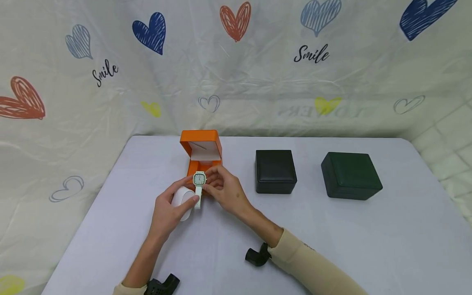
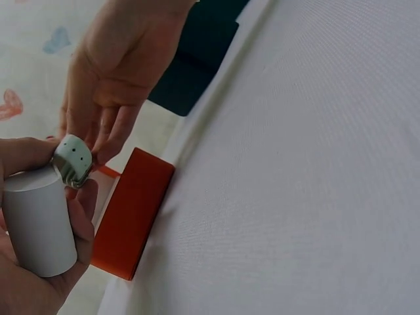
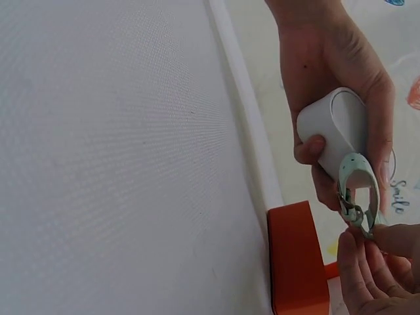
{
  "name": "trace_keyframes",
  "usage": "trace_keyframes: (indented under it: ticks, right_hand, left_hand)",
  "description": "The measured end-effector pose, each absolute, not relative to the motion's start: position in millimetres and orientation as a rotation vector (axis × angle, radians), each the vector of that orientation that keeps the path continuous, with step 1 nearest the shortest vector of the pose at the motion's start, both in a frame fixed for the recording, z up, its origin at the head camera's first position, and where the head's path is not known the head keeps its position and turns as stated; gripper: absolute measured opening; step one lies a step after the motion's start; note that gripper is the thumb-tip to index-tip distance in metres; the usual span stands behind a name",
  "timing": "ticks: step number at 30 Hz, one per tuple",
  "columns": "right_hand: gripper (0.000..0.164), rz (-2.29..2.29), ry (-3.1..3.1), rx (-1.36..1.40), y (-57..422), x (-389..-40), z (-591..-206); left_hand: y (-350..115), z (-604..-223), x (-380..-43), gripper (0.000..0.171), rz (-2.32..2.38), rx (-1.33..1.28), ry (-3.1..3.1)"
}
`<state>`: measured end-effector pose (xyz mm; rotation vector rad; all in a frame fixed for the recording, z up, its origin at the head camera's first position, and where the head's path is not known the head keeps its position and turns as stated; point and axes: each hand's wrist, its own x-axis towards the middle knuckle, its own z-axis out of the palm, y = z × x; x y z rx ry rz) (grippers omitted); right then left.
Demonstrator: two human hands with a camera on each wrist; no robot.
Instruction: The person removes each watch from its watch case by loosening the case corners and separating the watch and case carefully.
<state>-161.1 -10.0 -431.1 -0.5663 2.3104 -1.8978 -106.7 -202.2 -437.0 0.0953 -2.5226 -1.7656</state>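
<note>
Beige sleeves (image 1: 311, 262) (black wrist cameras (image 1: 257, 255))

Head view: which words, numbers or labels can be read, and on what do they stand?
"Smile": backdrop, left.
"Smile": backdrop, right.
"LOVERS", probably; faint, mirrored: backdrop, lower right.
Too small to read: watch dial, dark mark inside the orange box lid, marks on the right sleeve.

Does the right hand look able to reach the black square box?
Probably yes: bare white tabletop separates the right hand from the black box, though its fingers pinch the pale green watch.
</note>
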Motion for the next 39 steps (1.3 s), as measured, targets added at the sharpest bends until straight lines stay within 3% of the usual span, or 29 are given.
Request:
trace_keyframes:
  ticks: [39]
  right_hand:
    - [0.03, -1.748, 2.327, -0.616, -14, -148, -440]
  left_hand:
    - [-211, -439, -86, 0.062, -1.555, 0.072, -2.729]
